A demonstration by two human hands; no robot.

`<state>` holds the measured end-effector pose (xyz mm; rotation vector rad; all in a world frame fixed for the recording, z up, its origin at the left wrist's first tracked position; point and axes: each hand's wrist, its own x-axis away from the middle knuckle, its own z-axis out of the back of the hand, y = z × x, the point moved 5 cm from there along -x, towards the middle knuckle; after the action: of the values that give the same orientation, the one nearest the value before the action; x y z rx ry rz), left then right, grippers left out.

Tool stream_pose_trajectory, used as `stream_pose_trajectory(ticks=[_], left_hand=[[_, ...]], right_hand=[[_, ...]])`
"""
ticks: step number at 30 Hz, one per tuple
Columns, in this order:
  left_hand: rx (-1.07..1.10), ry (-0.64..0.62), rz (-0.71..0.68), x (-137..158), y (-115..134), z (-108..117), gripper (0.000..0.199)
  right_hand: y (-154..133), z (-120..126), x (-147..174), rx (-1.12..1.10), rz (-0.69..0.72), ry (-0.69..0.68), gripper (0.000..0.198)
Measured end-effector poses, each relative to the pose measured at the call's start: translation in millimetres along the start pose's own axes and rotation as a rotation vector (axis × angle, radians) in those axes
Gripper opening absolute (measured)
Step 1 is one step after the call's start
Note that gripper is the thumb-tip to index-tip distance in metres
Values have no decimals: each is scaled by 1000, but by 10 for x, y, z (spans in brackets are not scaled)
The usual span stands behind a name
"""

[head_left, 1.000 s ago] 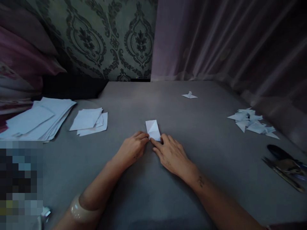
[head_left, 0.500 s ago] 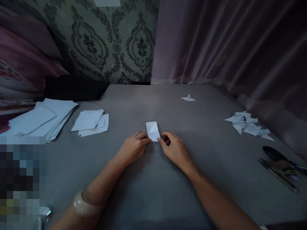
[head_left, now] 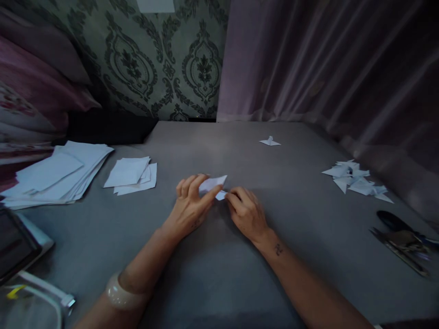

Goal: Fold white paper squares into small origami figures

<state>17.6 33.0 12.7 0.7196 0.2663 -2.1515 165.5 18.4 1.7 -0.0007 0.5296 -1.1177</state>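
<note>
A small folded piece of white paper [head_left: 211,183] is between my hands at the middle of the grey surface. My left hand [head_left: 192,201] has its thumb on the near side of the paper and its fingers behind, pinching it. At the paper's lower right corner, my right hand [head_left: 247,212] closes thumb and forefinger on its edge. One flap points up to the right, and a lower part shows beneath my left thumb. Fingers hide the rest of the folds.
Stacks of white sheets [head_left: 68,171] and smaller paper squares [head_left: 132,176] lie left. A folded paper figure [head_left: 270,141] sits at the back, with a heap of similar ones [head_left: 356,178] right. Scissors [head_left: 394,220] lie nearer. A dark-screened device [head_left: 17,246] and white cable [head_left: 48,288] are front left.
The paper was lying flat as an upright rectangle; now it is turned and partly lifted, with a flap raised. My left hand has moved up over it, and my right hand has rolled inward.
</note>
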Motion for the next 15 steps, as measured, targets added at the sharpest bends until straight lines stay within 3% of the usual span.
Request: stream_pose_trajectory(ticks=[5, 9, 15], left_hand=[[42, -197, -150, 32, 29, -137, 9], [87, -258, -158, 42, 14, -185, 11], [128, -215, -135, 18, 57, -131, 25]], right_hand=[[-12, -56, 74, 28, 17, -133, 22], [116, -107, 128, -82, -124, -189, 19], [239, -157, 126, -220, -263, -220, 21]])
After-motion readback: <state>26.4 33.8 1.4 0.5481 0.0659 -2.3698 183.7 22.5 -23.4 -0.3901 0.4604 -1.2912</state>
